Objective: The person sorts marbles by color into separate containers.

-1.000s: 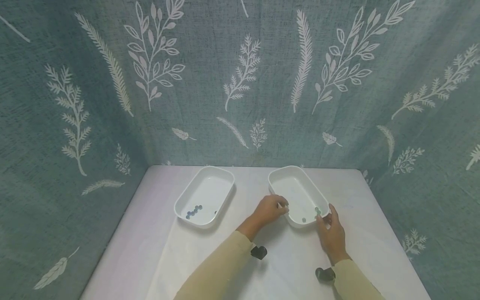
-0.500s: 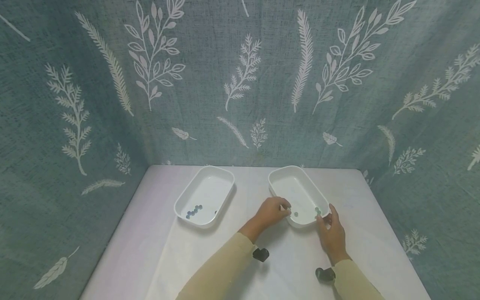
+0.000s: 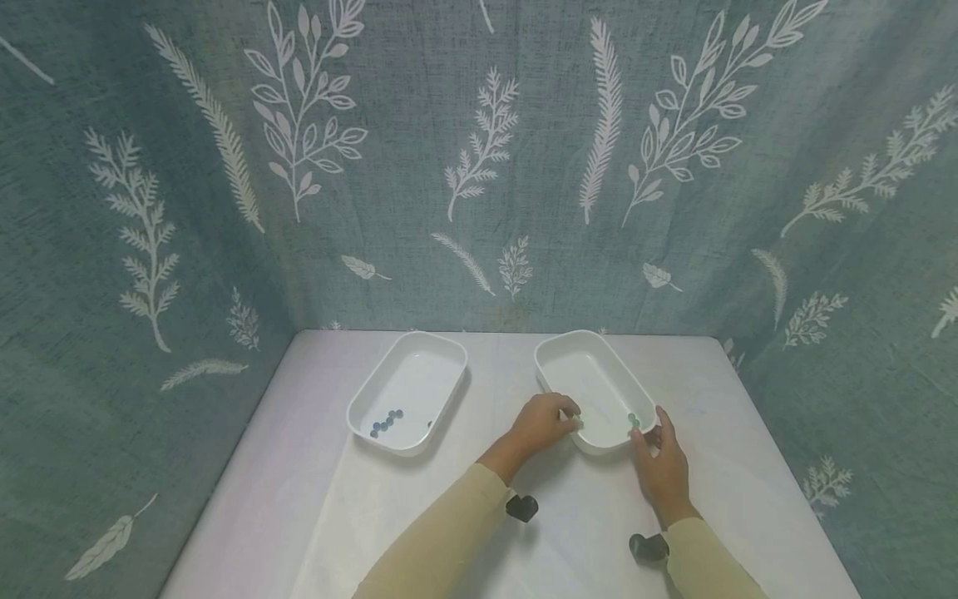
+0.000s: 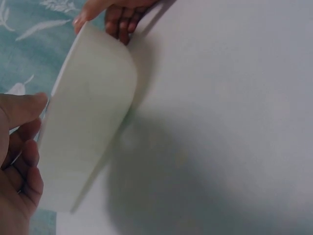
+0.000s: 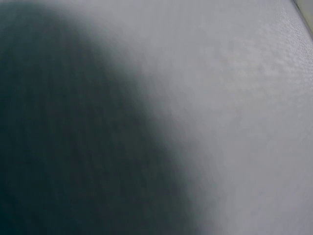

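Two white, deep, round-cornered trays stand on the table in the head view. My left hand point(image 3: 545, 420) is at the near left rim of the right tray point(image 3: 586, 337), thumb and curled fingers at its edge. Greenish marbles point(image 3: 580, 422) show right by its fingertips. My right hand point(image 3: 662, 470) grips the opposite near corner of that tray, its thumb beside several green marbles point(image 3: 633, 418). In the left wrist view, the tray's outer wall point(image 4: 93, 98) lies between both hands. The right wrist view is blurred; no hand can be made out there.
The left tray point(image 3: 359, 408) holds several blue marbles point(image 3: 385, 425) and one dark marble point(image 3: 430, 424) by its right wall. A white cloth covers the table point(image 3: 569, 541). A leaf-patterned teal curtain point(image 3: 419, 200) hangs behind and at both sides.
A marble near the front of the right tray has rolled left to my left fingertips. My left hand has shifted slightly right; my right hand stays put.
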The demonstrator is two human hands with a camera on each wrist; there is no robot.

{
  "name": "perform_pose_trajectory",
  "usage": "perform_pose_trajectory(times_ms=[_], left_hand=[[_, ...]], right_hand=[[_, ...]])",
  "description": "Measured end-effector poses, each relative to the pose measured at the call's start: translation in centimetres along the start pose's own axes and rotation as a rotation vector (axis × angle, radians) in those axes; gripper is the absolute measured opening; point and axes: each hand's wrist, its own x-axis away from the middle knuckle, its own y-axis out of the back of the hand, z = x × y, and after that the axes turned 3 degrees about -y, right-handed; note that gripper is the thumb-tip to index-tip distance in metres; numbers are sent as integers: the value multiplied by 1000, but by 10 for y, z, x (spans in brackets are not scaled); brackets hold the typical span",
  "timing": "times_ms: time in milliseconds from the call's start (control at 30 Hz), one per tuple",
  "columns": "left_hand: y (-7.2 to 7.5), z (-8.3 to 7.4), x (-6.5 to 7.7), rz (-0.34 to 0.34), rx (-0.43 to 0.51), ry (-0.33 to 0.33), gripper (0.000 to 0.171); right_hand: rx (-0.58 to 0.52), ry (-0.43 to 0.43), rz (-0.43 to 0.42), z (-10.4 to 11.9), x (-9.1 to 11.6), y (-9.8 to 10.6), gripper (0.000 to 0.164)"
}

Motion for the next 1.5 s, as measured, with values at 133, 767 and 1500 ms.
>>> perform_pose_trajectory(times_ms=[133,767,1500], left_hand=[[2,-1,-1,-7,-12,18,17],[0,6,-5,-9,-18,22,17],[0,10,-3,7,-26,8,18]], right_hand=[[4,3,-4,0,1,0,73],[-4,-9,1,-1,-2,-1,72],[-15,-17,-4,-5,-3,-3,72]])
